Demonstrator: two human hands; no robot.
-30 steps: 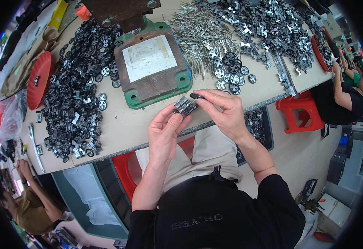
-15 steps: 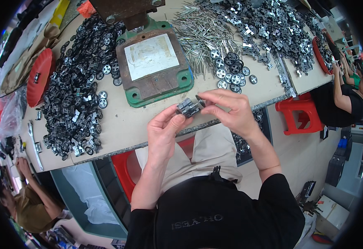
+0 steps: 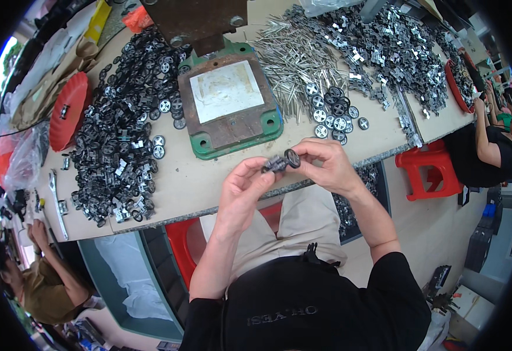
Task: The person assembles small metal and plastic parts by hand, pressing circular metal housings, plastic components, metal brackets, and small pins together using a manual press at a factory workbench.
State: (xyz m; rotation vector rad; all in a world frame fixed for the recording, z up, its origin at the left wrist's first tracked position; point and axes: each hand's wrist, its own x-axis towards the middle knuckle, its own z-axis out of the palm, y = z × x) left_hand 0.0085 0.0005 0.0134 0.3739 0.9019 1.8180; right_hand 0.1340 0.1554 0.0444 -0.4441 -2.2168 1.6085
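My left hand [image 3: 245, 186] pinches a small dark clip-like part [image 3: 274, 164] between thumb and fingers, just in front of the press. Close against its right side, my right hand [image 3: 328, 166] grips a small black spoked wheel [image 3: 292, 158], its face turned partly toward me. Whether a pin joins the wheel to the part is too small to make out. Behind my hands stands the green and brown press base [image 3: 232, 140] with a whitish plate [image 3: 226, 90] on top. A small group of silver-spoked wheels [image 3: 340, 123] lies beyond my right hand.
Heaps of black wheels and parts [image 3: 112, 158] cover the left. Metal pins [image 3: 300, 64] and a clip pile [image 3: 408, 52] lie at the back right. Also around are a red dish [image 3: 69, 111], a wrench [image 3: 57, 205], a red stool [image 3: 428, 169], and co-workers on both sides.
The wheel has turned from edge-on to showing its spoked face. The dark part has tilted in my left fingers. The whole view has shifted slightly, moving the bench rightward and down.
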